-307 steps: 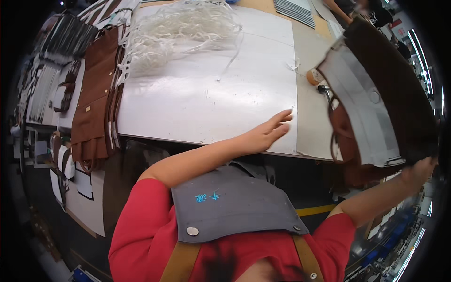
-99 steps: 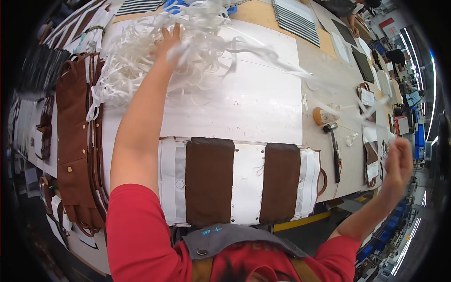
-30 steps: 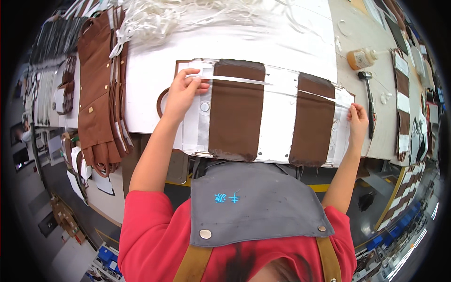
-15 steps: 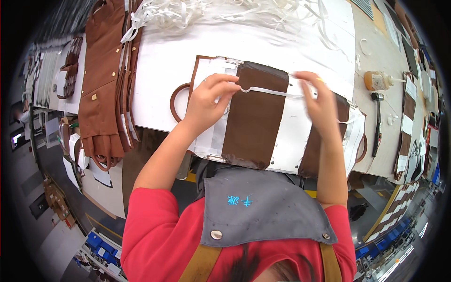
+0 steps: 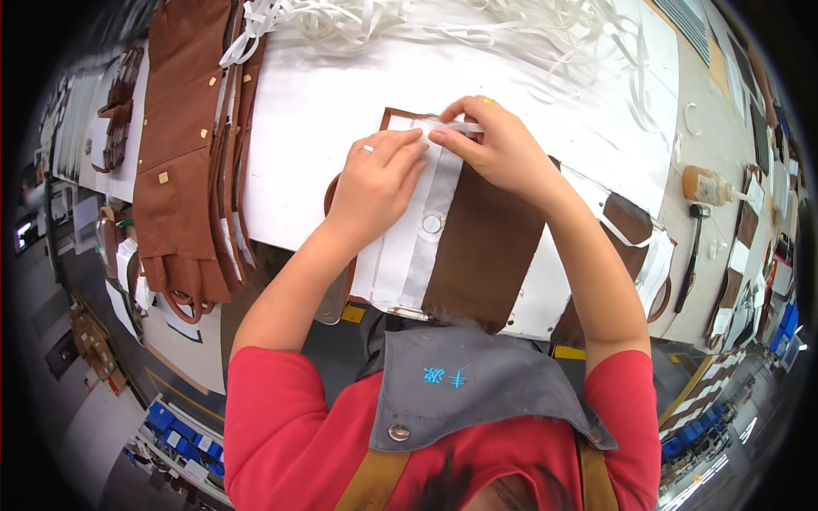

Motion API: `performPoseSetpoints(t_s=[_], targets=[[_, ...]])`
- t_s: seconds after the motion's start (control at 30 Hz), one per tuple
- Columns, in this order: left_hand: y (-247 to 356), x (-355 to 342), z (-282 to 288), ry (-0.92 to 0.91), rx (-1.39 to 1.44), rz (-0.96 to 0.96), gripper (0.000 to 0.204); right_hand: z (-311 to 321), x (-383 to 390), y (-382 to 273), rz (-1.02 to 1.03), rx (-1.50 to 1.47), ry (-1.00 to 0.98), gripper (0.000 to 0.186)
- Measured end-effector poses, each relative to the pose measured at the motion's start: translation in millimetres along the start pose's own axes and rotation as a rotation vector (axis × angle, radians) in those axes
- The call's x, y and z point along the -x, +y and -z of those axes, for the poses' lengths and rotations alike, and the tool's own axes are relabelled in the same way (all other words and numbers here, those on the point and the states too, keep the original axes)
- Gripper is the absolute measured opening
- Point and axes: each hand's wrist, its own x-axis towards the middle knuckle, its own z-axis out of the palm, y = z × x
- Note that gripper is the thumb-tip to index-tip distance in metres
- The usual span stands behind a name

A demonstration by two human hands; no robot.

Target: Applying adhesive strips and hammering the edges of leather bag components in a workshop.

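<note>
Currently | right hand (image 5: pixel 503 152) pinches white strip (image 5: pixel 466 127) | left hand (image 5: pixel 373 185) beside it, grip unclear

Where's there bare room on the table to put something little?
The white board has a bare patch between the brown stack and the left hand, below the white strips. It's crowded where that hand and the right hand meet over the brown-and-white panel, and around the bottle and hammer.

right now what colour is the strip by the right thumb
The strip is white, clearest in head view.
</note>
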Motion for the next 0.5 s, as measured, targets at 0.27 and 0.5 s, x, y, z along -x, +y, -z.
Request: performPoseSetpoints(t_s=[0.27,0.5], targets=[[-2.1,6.9,-13.4,-0.071,-0.049,-0.008,0.022,-13.5,-22.0,10.6,0.462,0.686,-0.1,0.006],[-5.1,7.4,-14.5,-0.071,-0.039,-0.03,0.02,-13.1,-38.2,7.3,0.481,0.784,-0.224,0.012]])
